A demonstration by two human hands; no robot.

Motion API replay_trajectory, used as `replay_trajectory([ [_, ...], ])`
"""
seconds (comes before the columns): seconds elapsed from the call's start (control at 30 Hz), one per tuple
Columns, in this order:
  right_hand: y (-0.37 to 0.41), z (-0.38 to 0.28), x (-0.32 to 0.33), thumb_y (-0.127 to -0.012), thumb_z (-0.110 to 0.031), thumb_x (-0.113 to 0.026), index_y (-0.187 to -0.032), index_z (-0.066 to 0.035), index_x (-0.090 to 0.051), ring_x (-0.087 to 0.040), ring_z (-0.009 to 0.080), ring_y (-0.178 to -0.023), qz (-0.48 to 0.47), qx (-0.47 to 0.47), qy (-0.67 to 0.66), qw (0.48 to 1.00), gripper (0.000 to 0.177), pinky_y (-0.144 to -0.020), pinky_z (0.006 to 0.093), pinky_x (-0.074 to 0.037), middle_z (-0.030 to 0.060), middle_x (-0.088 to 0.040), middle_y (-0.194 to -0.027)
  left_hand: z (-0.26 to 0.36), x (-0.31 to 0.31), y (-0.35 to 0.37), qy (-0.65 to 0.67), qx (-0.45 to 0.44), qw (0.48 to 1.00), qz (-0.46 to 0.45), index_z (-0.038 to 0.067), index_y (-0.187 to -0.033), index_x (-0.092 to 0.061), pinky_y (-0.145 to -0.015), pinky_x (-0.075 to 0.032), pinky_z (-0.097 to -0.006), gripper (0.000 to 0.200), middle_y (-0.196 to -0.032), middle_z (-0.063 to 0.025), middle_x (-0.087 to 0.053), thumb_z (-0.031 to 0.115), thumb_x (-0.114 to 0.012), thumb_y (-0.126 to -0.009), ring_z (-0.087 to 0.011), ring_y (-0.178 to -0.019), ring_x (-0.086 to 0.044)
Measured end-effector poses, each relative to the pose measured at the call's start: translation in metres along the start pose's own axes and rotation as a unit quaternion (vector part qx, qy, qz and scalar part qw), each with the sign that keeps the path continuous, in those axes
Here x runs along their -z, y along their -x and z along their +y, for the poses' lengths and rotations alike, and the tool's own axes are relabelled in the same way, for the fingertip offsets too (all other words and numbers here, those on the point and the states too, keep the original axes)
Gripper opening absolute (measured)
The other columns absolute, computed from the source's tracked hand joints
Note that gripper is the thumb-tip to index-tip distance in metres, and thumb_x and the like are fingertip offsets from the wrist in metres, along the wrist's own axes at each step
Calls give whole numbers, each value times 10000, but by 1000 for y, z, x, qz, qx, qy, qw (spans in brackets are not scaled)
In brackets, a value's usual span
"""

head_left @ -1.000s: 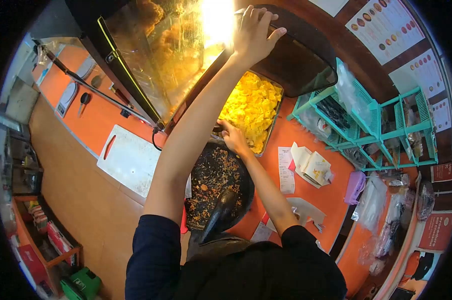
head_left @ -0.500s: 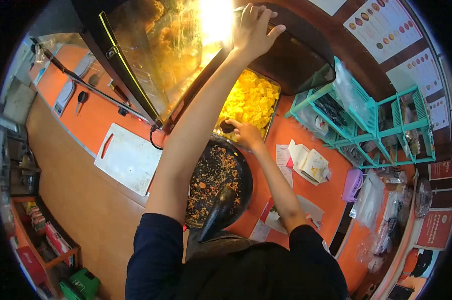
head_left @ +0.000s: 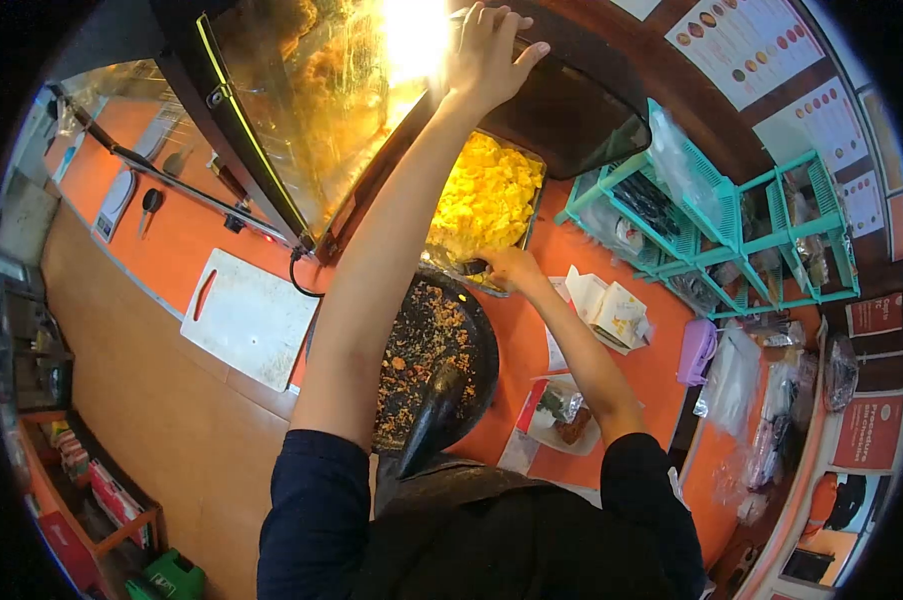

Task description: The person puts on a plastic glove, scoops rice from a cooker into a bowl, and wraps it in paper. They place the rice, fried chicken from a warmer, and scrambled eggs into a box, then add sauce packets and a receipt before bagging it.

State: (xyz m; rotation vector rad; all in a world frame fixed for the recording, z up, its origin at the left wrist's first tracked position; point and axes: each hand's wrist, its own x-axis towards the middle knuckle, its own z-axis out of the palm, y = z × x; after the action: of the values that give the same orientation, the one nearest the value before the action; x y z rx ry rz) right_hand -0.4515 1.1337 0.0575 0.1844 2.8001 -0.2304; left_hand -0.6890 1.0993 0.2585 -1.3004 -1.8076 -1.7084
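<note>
My left hand rests against the upper edge of a dark rounded panel beside the glowing display case, fingers stretched and thumb apart. Lower down, my right hand closes round a dark utensil at the near edge of a metal tray. Bright yellow, chunky food fills that tray. The utensil's far end is hard to make out. Nearer my body sits a black stone mortar with orange-red crumbs, and a dark pestle lies inside it. My left forearm covers part of the mortar.
A white cutting board lies left of the mortar. Right of the tray are a turquoise rack, a white folded carton and an open food box. A scale and black spoon lie far left.
My right hand has shifted slightly right and towards me, bringing the utensil to the tray's near edge. My left hand stays at the panel. More of the food box shows beside my right arm.
</note>
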Motion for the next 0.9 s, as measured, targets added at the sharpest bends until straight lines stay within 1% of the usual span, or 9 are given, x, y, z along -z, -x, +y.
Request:
replay_trajectory([
  [0.17,11,20,-31,-824,-166,-563,-1223,-201,-523,-661,390,-831,97,71,-3,993,402,-641,525,-503,181,-682,-919,9,11,0,-55,-13,998,-13,-12,-1469,-285,-1085,-363,-468,665,-1365,-225,-514,339,-568,-980,-351,-1283,-485],
  [0.37,43,7,-15,-849,-156,-524,-1203,-128,-495,-649,439,-809,-14,-36,7,999,355,-630,559,-482,220,-670,-838,15,16,0,-63,3,998,-22,0,-1470,-286,-1080,-368,-471,664,-1377,-205,-519,352,-563,-980,-354,-1288,-482],
  [0.57,53,14,-19,-944,-218,-475,-1215,-69,-575,-644,435,-838,15,-61,-144,988,325,-706,531,-475,242,-669,-858,4,5,1,-60,17,998,-9,2,-1468,-298,-1088,-360,-473,667,-1408,-174,-508,396,-537,-986,-344,-1310,-469],
  [0.63,43,27,-22,-956,-236,-484,-1248,-53,-573,-657,401,-821,10,-53,-232,971,356,-704,500,-482,202,-686,-844,2,2,-1,-19,15,1000,0,17,-1467,-317,-1106,-340,-471,660,-1433,-162,-489,431,-510,-991,-337,-1332,-449],
  [0.67,37,33,-23,-962,-245,-489,-1265,-44,-572,-663,385,-813,7,-48,-275,960,373,-703,485,-486,181,-694,-837,0,1,-1,-100,-19,994,37,56,-1375,-416,-1095,-346,-472,598,-1386,-149,-506,461,-545,-955,-333,-1320,-440],
  [0.73,16,49,-40,-971,-271,-516,-1170,-85,-631,-603,235,-665,15,-4,-435,901,295,-590,368,-456,87,-655,-752,5,5,0,-261,-86,955,108,133,-1191,-613,-1075,-357,-476,496,-1294,-122,-540,521,-613,-883,-324,-1297,-421],
  [0.8,-2,66,-43,-980,-288,-533,-1105,-109,-668,-552,136,-572,-34,-29,-514,856,257,-503,292,-412,21,-624,-701,3,11,-5,-221,-73,970,65,127,-1192,-615,-1074,-362,-469,502,-1322,-126,-525,521,-617,-881,-319,-1303,-415],
  [0.87,-8,70,-16,-987,-298,-539,-1072,-119,-683,-509,86,-533,-137,-127,-516,836,246,-442,255,-353,-16,-602,-683,1,12,-6,-214,-77,972,59,123,-1199,-620,-1071,-366,-464,506,-1333,-132,-527,518,-621,-882,-316,-1296,-425],
  [0.9,-7,63,-6,-997,-291,-526,-1028,-116,-660,-410,44,-454,-126,-172,-504,837,223,-380,230,-252,-35,-537,-626,6,13,-5,-225,-87,967,75,120,-1206,-623,-1070,-368,-462,508,-1331,-137,-537,514,-623,-885,-314,-1286,-438],
])
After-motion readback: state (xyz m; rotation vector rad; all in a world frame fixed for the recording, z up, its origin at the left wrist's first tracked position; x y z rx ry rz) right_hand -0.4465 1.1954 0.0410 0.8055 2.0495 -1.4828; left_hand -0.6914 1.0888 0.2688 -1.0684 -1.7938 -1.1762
